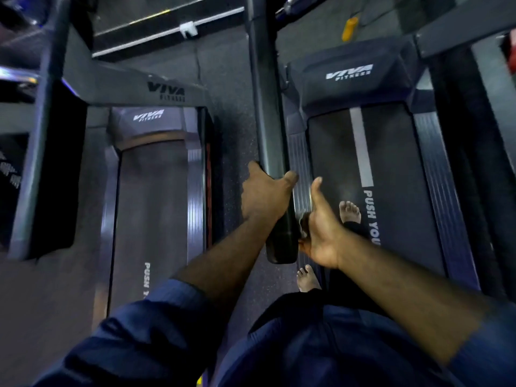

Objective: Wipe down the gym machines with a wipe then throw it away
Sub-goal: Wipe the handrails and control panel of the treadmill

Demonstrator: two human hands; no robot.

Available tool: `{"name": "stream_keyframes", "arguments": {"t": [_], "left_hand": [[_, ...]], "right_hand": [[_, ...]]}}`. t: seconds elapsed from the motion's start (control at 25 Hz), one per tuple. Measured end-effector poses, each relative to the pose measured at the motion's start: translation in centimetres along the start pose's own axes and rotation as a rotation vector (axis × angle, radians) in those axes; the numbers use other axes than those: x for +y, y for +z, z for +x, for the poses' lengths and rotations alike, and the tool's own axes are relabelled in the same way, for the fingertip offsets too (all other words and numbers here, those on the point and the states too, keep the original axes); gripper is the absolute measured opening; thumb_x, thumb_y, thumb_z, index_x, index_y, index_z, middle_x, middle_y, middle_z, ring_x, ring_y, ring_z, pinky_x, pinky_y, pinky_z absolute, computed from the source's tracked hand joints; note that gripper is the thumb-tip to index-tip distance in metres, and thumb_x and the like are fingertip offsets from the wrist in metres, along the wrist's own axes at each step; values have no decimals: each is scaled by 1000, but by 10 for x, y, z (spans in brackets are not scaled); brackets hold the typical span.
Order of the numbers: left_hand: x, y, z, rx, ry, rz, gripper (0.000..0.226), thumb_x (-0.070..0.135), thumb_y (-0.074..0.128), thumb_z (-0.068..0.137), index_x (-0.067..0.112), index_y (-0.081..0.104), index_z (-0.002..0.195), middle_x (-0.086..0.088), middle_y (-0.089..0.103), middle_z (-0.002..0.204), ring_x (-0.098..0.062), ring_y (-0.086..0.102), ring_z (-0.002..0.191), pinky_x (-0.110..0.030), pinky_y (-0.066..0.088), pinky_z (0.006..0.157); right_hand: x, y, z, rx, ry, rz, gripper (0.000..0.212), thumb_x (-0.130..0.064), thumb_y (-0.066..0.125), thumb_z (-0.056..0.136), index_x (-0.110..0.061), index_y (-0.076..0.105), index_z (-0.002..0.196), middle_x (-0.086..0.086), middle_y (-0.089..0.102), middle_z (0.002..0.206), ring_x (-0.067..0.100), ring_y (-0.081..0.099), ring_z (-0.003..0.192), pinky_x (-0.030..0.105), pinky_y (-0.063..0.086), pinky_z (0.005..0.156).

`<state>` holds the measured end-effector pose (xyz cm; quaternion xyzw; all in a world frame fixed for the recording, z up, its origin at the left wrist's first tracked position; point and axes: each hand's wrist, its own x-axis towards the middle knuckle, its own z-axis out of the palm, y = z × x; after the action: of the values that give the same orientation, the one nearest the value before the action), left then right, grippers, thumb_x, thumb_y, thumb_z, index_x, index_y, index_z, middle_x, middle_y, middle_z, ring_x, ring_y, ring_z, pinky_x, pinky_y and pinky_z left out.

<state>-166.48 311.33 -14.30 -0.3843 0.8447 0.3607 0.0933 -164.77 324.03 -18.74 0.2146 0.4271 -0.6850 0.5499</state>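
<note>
At the side of the treadmill [396,163], the left hand [265,199] grips the handrail [268,121], likely to steady it. The right hand [321,233], thumb raised, holds a mostly hidden wipe [303,220] against the rail's end, seemingly to clean it.

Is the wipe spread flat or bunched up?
Bunched up, it seems: only a small crumpled bit of the wipe shows between the right hand and the handrail; the rest is hidden.
</note>
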Motion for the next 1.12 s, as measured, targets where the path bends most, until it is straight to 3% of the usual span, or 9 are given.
{"name": "stream_keyframes", "arguments": {"t": [0.16,0.24,0.36,0.44,0.68,0.76,0.88,0.96,1.12], "left_hand": [[12,-3,14,-13,-86,46,93,80,68,73,19,46,140,-7,65,122,-27,67,102,-46,62,82],[31,-14,37,-41,-120,2,95,82,72,72,16,54,137,-6,66,122,-22,67,99,-38,61,79],[65,-24,72,-69,-156,-50,90,79,75,74,15,57,134,-4,66,121,-15,65,91,-30,53,66],[82,-21,91,-36,-164,-40,89,80,74,74,15,58,133,-3,64,119,-12,60,86,-28,46,61],[125,-17,153,42,-240,-52,95,81,75,69,15,56,135,-7,65,128,-25,65,106,-42,60,86],[138,-13,168,64,-240,-10,88,76,78,71,15,57,131,-5,65,122,-22,65,99,-35,57,76],[151,-8,178,123,-261,74,71,68,81,74,21,57,120,4,64,101,-11,62,76,-27,49,56],[155,-8,180,179,-275,106,68,69,80,70,23,59,116,4,67,97,-12,64,74,-29,54,57],[154,-7,178,146,-285,146,58,66,79,75,28,51,110,8,60,91,-3,53,66,-25,38,47]], "right_hand": [[-86,3,35,22,14,68,122,-108,40,59,-1,76,105,16,74,112,26,73,108,44,53,108],[-83,-2,37,-9,8,-54,124,-107,34,64,-5,74,123,17,74,121,29,72,114,44,52,107],[-88,-4,40,-69,61,-148,133,-110,34,58,-2,70,128,15,74,107,24,71,89,38,49,97],[-133,-4,69,-25,60,-63,138,-110,41,52,-3,67,134,16,73,119,26,72,101,40,49,105],[-203,-5,101,-116,96,-137,129,-109,32,59,-11,70,134,15,71,130,33,65,125,38,42,116],[-211,-10,106,-147,126,-142,131,-112,37,52,-5,75,117,21,67,115,38,62,99,32,46,95],[-279,1,140,-79,102,33,106,-104,27,70,-11,74,82,11,70,77,21,66,62,25,52,62],[-299,4,157,-121,74,42,115,-105,28,67,-10,75,113,14,77,104,23,76,89,29,57,86],[-279,-11,153,-105,119,-11,127,-106,38,63,-8,62,141,19,61,142,30,60,129,38,36,122]]}}
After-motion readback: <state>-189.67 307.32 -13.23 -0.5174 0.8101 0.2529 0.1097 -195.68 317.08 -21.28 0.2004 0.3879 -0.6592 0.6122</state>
